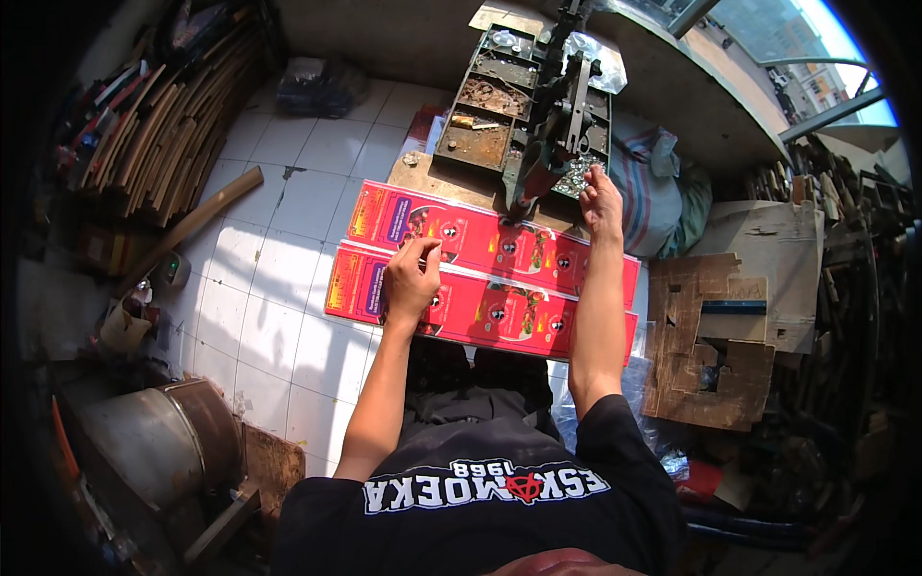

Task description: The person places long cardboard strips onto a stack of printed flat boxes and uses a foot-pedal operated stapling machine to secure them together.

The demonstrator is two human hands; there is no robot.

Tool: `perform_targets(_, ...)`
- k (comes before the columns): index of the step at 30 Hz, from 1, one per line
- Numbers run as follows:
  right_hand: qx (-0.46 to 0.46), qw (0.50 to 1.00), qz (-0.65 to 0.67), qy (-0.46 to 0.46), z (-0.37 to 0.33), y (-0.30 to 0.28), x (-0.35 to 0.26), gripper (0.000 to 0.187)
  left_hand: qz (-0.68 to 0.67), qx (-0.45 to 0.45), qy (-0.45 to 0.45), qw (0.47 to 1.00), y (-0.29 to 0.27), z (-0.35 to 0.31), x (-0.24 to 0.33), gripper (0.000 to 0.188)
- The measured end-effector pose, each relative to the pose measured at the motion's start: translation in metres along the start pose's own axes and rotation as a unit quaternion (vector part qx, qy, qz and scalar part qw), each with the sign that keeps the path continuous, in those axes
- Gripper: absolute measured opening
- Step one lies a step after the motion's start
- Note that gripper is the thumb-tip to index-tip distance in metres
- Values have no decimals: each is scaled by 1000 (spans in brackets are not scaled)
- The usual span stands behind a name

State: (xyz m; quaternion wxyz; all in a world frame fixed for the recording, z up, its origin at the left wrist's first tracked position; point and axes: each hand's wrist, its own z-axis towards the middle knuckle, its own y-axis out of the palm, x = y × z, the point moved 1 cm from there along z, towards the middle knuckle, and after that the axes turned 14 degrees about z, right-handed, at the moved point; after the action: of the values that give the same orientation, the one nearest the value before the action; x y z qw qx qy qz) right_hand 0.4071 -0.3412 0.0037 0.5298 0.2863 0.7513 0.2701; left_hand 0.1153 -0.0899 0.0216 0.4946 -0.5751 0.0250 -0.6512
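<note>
Two long red printed panels lie side by side across my lap, showing food pictures and a purple patch at the left end. My left hand is over the left part of the panels, its fingers curled together in a pinch; what they hold, if anything, is too small to make out. A dark metal hand press stands at the far edge of the panels. To its right my right hand is raised, fingertips pinched beside a compartment of small shiny metal pieces. Anything between those fingertips is too small to name.
Left of the press sits a compartmented metal tray with small parts. A striped sack stands at the right, above worn cardboard pieces. Stacked wooden strips, a wooden pole and a metal drum are on the left.
</note>
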Motion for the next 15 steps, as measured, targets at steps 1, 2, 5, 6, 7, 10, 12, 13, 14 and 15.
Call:
perform_targets(1,-17,1000,9,8,-6,1,3,14,-1,1,0,1000,0,0,0,9)
perform_targets(2,-34,999,19,17,-13,2,6,14,0,2,1,1000,0,0,0,9)
perform_targets(5,-66,997,-15,27,-35,2,16,16,1,2,-2,1000,-1,-1,0,9)
perform_targets(6,-80,996,-34,29,-41,1,19,17,1,1,-3,1000,-1,-1,0,9)
perform_targets(7,-90,994,-45,31,-47,0,22,19,2,2,-1,1000,-2,0,1,9)
perform_targets(10,-101,993,-54,20,-62,-6,34,17,3,1,0,1000,0,0,3,9)
perform_targets(12,-69,993,-88,26,-71,-4,43,16,4,1,-9,1000,1,-1,1,9)
perform_targets(13,-68,993,-97,30,-75,-2,46,17,3,0,-7,1000,1,-1,0,9)
perform_targets(14,-69,991,-105,34,-78,2,49,18,2,1,-5,1000,0,-1,-1,9)
perform_targets(15,-61,992,-101,40,-82,4,50,17,1,2,-2,1000,-1,0,-2,9)
